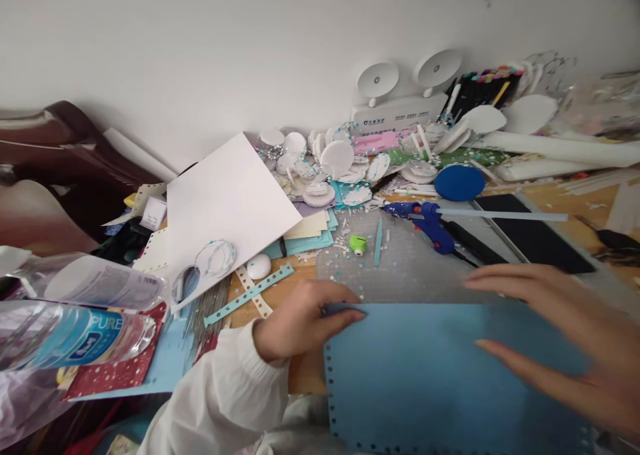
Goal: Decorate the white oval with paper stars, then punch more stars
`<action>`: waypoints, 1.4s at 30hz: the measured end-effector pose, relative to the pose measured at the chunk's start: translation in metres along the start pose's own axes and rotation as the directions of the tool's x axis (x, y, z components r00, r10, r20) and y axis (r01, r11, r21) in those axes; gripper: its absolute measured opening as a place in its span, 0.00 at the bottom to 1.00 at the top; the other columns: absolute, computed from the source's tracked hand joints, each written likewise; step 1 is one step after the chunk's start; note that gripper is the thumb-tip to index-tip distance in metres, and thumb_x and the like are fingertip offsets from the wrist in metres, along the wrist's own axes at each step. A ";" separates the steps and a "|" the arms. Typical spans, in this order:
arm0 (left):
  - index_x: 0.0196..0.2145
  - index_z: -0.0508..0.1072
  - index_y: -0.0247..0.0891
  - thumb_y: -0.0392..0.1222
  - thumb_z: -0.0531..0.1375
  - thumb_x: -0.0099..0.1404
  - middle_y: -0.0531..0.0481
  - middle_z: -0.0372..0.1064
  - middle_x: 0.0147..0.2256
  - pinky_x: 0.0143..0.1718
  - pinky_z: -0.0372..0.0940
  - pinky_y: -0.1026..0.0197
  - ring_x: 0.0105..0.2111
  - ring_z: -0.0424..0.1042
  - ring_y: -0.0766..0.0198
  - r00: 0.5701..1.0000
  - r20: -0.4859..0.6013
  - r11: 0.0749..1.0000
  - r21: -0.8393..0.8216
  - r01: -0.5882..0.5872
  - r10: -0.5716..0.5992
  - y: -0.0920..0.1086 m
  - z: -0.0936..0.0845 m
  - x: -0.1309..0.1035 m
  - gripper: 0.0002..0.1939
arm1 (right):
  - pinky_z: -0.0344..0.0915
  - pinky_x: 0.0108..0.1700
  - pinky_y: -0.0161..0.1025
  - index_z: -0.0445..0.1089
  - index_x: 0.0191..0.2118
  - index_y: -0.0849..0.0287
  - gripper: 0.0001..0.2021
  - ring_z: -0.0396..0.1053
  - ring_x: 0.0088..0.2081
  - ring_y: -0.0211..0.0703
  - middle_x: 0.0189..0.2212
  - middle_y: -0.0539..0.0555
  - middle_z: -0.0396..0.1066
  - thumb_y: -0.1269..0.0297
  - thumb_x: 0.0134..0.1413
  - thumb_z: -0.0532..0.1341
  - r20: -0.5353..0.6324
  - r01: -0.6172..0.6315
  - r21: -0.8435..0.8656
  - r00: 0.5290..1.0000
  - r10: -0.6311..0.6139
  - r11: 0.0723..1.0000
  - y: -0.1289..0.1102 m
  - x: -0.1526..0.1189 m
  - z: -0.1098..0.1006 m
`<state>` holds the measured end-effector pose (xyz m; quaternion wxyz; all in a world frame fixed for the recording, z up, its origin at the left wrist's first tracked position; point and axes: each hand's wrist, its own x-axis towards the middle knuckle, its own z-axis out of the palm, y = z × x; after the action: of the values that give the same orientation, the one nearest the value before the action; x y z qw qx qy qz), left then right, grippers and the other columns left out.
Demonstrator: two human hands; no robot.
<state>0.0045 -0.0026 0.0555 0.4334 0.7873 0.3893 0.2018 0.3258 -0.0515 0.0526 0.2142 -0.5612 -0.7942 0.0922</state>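
Note:
A sheet of blue paper [415,382] with a row of punched holes down its left side lies in front of me, at the table's near edge. My left hand [310,315] pinches its top left corner between thumb and fingers. Over the sheet's right part hovers my right hand [560,335], slightly blurred, thumb and fingers spread apart with nothing between them. Beyond the sheet is a grey cutting mat [400,282] with paper scraps, a small green punch [358,244] and a teal pen-like tool [378,242].
A blue glue gun [425,222] with a long glue stick lies on the mat near a black phone-like slab [535,232]. White discs [337,158] crowd the back. At left are a white board [225,208] and plastic bottles [95,335]. A punched blue strip [250,295] lies nearby.

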 end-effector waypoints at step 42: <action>0.18 0.61 0.35 0.52 0.60 0.64 0.58 0.52 0.16 0.17 0.47 0.68 0.17 0.51 0.74 0.988 -0.011 0.949 -0.279 0.146 -0.156 -0.047 -0.001 0.008 0.24 | 0.73 0.46 0.46 0.69 0.46 0.53 0.18 0.75 0.44 0.48 0.42 0.56 0.75 0.55 0.51 0.66 0.286 -0.217 0.838 0.956 -0.065 0.501 -0.052 0.099 0.091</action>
<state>-0.0121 0.0195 0.0162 0.5471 0.6833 0.4234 0.2335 0.2140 0.0310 0.0154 0.3457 -0.3955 -0.6384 0.5626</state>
